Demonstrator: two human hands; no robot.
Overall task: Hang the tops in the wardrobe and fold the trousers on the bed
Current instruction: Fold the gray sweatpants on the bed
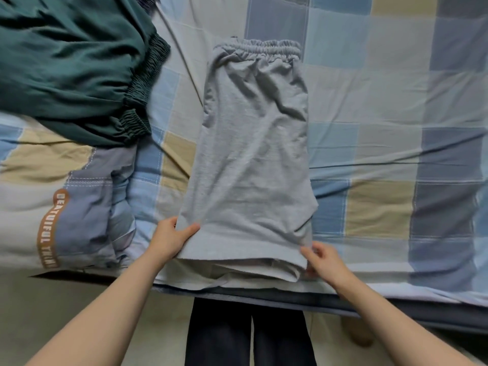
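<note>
Light grey trousers (253,143) lie lengthwise on the checked bed sheet (369,107), elastic waistband at the far end, legs folded one over the other. My left hand (171,239) pinches the near left corner of the trouser hem, thumb on top. My right hand (323,261) pinches the near right corner of the hem. The near end is lifted slightly off the bed's front edge. Dark green trousers (71,67) with an elastic waistband lie crumpled at the far left.
A checked quilt (52,207) with brown lettering is bunched at the left near the bed's edge. My dark-trousered legs (248,336) stand against the bed's front. Beige floor (52,299) shows below.
</note>
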